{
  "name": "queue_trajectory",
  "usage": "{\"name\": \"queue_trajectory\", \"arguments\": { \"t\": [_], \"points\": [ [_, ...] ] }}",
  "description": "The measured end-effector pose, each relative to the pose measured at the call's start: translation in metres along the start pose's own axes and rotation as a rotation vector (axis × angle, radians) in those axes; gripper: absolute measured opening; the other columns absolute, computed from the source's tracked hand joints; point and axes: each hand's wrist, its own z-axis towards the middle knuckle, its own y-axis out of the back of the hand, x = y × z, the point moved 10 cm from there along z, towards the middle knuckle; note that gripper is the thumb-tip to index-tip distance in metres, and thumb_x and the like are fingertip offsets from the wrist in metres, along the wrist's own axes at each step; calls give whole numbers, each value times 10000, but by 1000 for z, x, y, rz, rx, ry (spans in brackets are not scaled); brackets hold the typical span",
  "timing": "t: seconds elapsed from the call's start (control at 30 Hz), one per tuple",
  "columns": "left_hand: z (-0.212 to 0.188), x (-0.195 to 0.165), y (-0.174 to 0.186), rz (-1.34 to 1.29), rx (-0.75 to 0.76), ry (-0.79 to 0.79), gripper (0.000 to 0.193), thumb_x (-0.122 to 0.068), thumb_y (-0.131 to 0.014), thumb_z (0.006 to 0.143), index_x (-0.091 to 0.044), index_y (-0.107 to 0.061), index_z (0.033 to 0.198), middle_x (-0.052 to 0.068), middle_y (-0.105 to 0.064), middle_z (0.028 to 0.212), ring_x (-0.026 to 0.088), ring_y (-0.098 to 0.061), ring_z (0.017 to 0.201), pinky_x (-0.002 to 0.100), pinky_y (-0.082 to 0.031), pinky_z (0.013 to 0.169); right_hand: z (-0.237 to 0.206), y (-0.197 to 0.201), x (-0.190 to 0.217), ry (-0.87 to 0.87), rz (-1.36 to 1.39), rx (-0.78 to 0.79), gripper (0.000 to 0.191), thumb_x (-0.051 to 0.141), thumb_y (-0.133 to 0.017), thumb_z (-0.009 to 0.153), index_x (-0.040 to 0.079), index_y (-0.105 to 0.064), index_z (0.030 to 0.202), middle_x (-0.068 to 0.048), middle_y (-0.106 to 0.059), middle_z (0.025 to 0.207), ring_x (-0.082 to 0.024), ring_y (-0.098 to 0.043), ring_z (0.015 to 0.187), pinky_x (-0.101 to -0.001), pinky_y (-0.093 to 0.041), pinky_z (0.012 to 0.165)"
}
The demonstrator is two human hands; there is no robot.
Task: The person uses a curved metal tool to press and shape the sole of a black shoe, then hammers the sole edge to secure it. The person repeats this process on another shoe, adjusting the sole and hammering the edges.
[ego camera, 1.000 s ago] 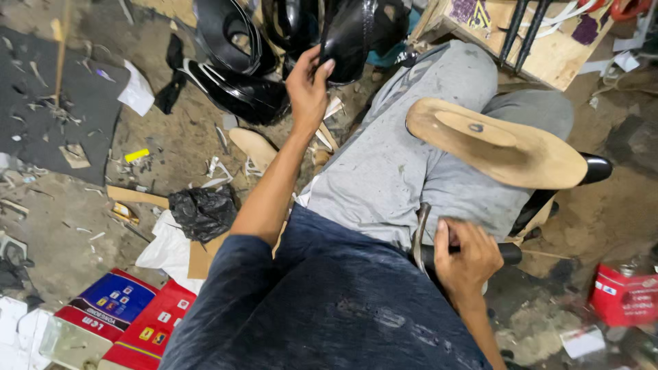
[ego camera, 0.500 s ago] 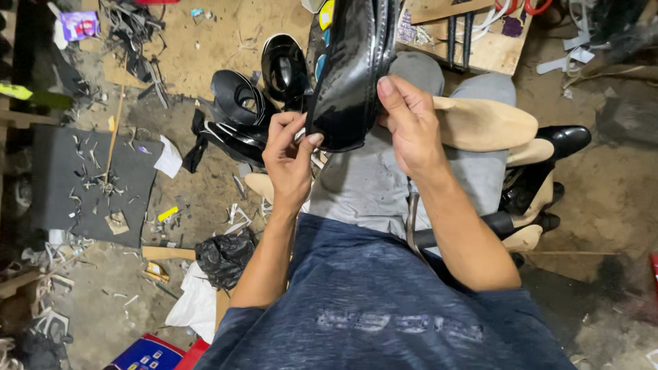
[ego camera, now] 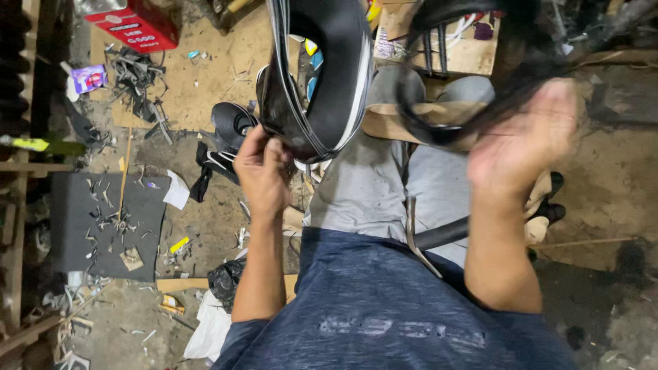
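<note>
My left hand [ego camera: 264,170] pinches the lower edge of a glossy black shoe upper [ego camera: 329,75] with white stripes, held up close in front of me. My right hand [ego camera: 524,144], blurred by motion, is curled around a black looping part [ego camera: 439,130] of the upper material; I cannot tell if it is the same piece. A tan wooden shoe last [ego camera: 384,122] lies across my grey-trousered lap. Lower on my lap rests a metal hand tool [ego camera: 413,233].
More black shoe uppers [ego camera: 232,123] lie on the floor to the left. A dark grey mat [ego camera: 103,229] strewn with scraps, a red tin [ego camera: 140,26], a black bag [ego camera: 225,279] and a wooden box [ego camera: 466,51] surround me. A black shoe [ego camera: 548,202] sits at right.
The black upper has been lifted from the floor pile up in front of me. My right hand left the tool on my lap, rose to the upper and is now sweeping right.
</note>
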Motion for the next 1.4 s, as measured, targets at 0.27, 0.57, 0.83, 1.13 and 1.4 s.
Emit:
{"name": "queue_trajectory", "arguments": {
  "t": [0.27, 0.57, 0.83, 1.13, 1.4],
  "points": [
    [40, -19, -32, 805, 187, -236, 347, 16, -747, 942, 37, -694, 1285, 85, -666, 1146, 155, -609, 1015, 270, -502, 883, 9, 11, 113, 190, -180, 138, 590, 425, -438, 1109, -35, -524, 1468, -177, -578, 1450, -279, -643, 1304, -429, -527, 1178],
    [-13, 27, -173, 36, 597, 286, 692, -116, -650, 1006, -184, -294, 1595, 0, -507, 1498, 134, -625, 1284, 288, -579, 1020, -43, -25, 55, 118, -185, 91, 386, -18, -688, 1034, 5, -548, 1393, -109, -682, 1278, -165, -683, 969, -303, -599, 745],
    [-6, -20, -209, 563, 737, -235, 319, -66, -813, 902, -43, -595, 1134, 137, -626, 1227, 278, -657, 1051, 348, -541, 899, -47, -6, 28, -187, -3, 287, 458, -7, -682, 978, -11, -526, 1408, -146, -683, 1269, -249, -706, 1123, -441, -618, 981],
    [0, -73, -212, 809, 968, -417, 182, -9, -762, 872, -26, -633, 999, 178, -619, 1356, 334, -680, 1107, 360, -553, 864, 14, 174, 89, -132, 145, -255, 38, 108, -702, 1172, 70, -699, 1167, -44, -647, 901, -171, -647, 839, -355, -581, 872],
    [111, -58, -247, 739, 649, -490, 203, -9, -815, 907, 11, -687, 1063, 109, -731, 1050, 225, -746, 924, 318, -604, 823, -46, 120, 0, -244, -193, -117, 71, -8, -620, 1011, 58, -598, 1027, -58, -665, 900, -182, -668, 714, -324, -573, 626]
  ]
}}
